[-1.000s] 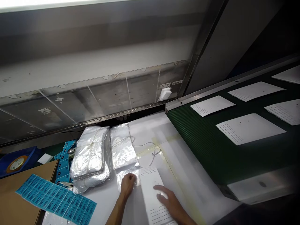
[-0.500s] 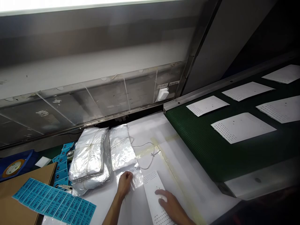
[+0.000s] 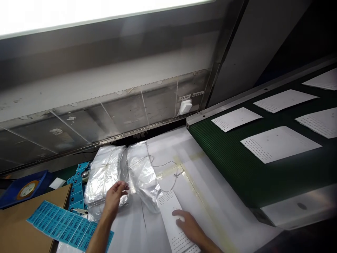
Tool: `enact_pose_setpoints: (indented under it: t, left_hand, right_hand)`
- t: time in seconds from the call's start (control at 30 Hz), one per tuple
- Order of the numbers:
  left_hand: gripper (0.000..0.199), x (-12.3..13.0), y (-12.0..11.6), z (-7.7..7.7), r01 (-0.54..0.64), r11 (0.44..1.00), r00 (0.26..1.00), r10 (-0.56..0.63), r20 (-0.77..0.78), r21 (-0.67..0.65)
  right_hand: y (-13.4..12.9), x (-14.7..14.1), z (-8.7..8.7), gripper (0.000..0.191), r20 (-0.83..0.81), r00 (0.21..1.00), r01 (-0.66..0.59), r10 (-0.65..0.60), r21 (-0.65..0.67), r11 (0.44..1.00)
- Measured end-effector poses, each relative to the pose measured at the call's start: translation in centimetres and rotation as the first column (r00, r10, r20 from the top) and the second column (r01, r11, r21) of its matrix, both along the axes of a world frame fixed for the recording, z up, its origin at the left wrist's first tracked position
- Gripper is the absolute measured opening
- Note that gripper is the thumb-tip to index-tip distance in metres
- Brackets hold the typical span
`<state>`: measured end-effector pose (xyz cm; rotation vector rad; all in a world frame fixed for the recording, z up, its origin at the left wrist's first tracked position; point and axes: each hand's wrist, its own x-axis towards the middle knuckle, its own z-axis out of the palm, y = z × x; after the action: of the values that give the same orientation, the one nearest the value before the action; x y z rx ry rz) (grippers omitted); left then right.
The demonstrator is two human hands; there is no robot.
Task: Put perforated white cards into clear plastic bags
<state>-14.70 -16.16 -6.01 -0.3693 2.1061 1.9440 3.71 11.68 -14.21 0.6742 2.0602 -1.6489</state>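
My left hand [image 3: 116, 195] is pinched at the edge of a clear plastic bag [image 3: 147, 200], beside the tied bundle of bags. This bag's near end is lifted and creased, and its far part lies with the flat bags [image 3: 138, 158] on the white table. My right hand [image 3: 188, 225] is on a long white sheet [image 3: 168, 218] printed with rows of short dark dashes, its thumb and finger bent over the face. The sheet's far end touches or overlaps the bag's near corner; I cannot tell which. The right hand's grip under the sheet is hidden.
A thick string-tied bundle of clear bags [image 3: 105, 172] stands left. Blue label sheets [image 3: 63, 223] overlie a cardboard box [image 3: 23, 225]. A blue tray [image 3: 42, 177] holds a tape roll [image 3: 27, 189]. Several white sheets [image 3: 280, 142] lie on the green conveyor belt [image 3: 226, 158]. A string [image 3: 176, 181] loops across the table.
My left hand has moved left and up, drawing the bag's near edge with it. My right hand and the white sheet have shifted slightly left, closer to the bag. The view has tilted a little.
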Motion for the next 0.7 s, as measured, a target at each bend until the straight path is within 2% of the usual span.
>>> enact_pose_setpoints:
  t: [0.1,0.17,0.23,0.27,0.3,0.37,0.43,0.5,0.57,0.7]
  left_hand:
    - [0.034,-1.8,-3.8,3.5,-0.169,0.985,0.985,0.170,-0.034,0.019]
    - [0.030,-2.1,-5.9,5.4,-0.289,0.956,0.955,0.291,-0.056,0.042]
    - [0.029,-1.1,-6.8,7.0,-0.346,0.936,0.935,0.350,-0.066,0.065]
    - [0.030,-0.1,-6.5,7.6,-0.325,0.943,0.943,0.329,-0.055,0.066]
    - [0.033,1.1,-5.7,8.0,-0.289,0.955,0.955,0.292,-0.041,0.065]
    - [0.038,4.1,-2.8,8.3,-0.107,0.993,0.994,0.106,0.040,0.047]
    - [0.035,7.1,1.0,7.8,-0.037,0.993,0.999,0.036,0.015,0.108]
    - [0.030,9.5,4.5,7.1,-0.006,0.974,1.000,0.001,0.022,0.225]
    - [0.027,11.3,6.8,6.4,-0.031,0.937,0.997,0.004,0.078,0.347]
    - [0.037,13.6,8.1,5.7,-0.119,0.891,0.977,0.027,0.211,0.437]
  right_hand:
    - [0.1,-0.2,-0.1,0.041,-0.005,1.000,-0.002,0.002,0.006,1.000]
    - [0.2,-0.2,0.3,0.040,-0.015,1.000,-0.006,0.006,0.010,1.000]
    - [0.3,-0.2,1.6,0.037,-0.045,0.999,-0.015,0.015,0.012,1.000]
    - [0.2,-0.2,2.7,0.035,-0.072,0.997,-0.014,0.015,0.010,1.000]
    - [0.0,-0.4,4.1,0.034,-0.102,0.995,-0.012,0.012,0.003,1.000]
    - [-0.8,-1.0,7.5,0.036,-0.165,0.986,-0.008,0.007,-0.006,1.000]
    - [-1.8,-1.9,11.0,0.039,-0.230,0.973,-0.020,0.028,0.034,0.999]
    - [-2.8,-3.0,13.5,0.040,-0.304,0.949,-0.049,0.086,0.127,0.991]
    - [-3.3,-3.8,14.6,0.032,-0.353,0.926,-0.062,0.136,0.215,0.975]
    - [-2.8,-4.3,13.9,0.032,-0.356,0.918,-0.070,0.177,0.294,0.953]
